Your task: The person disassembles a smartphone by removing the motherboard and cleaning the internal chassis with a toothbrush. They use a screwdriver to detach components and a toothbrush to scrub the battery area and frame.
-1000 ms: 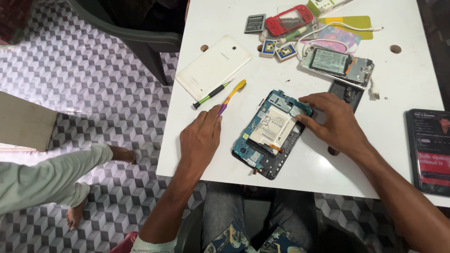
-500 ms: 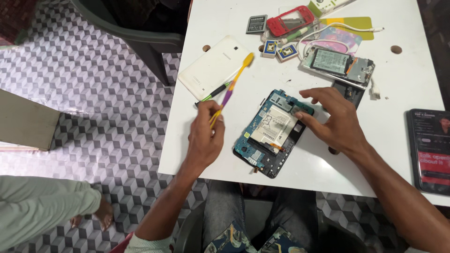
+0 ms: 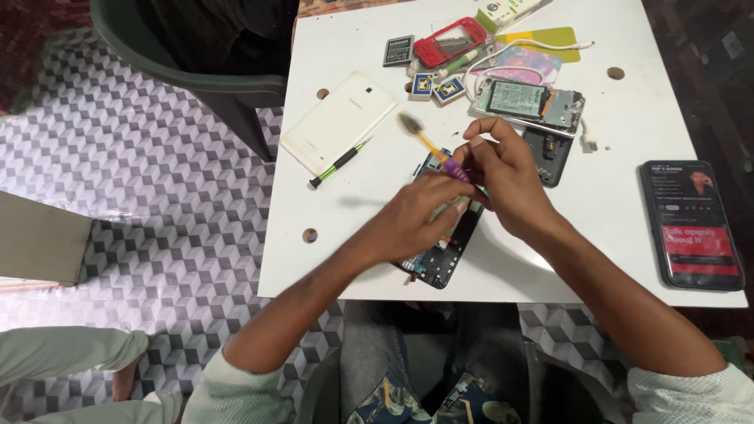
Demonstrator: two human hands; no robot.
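Observation:
A yellow and purple toothbrush (image 3: 429,143) is up over the table, bristles pointing to the far left. My left hand (image 3: 416,218) grips its purple handle end. My right hand (image 3: 509,179) meets it there, fingertips pinched on the same end. Under both hands lies an opened tablet (image 3: 441,261) with its circuit board showing, mostly hidden by them. Its white back cover (image 3: 342,122) lies to the left, with a green screwdriver (image 3: 339,163) beside it.
On the white table (image 3: 628,133) are a lit black phone (image 3: 691,224) at the right, a dismantled phone (image 3: 530,102), a red phone frame (image 3: 452,41), and a battery (image 3: 398,49). A dark chair (image 3: 196,55) stands far left. Another person's leg (image 3: 71,361) shows lower left.
My left hand picked the toothbrush up from beside the screwdriver and carried it right over the tablet. My right hand lifted off the tablet's edge to meet it.

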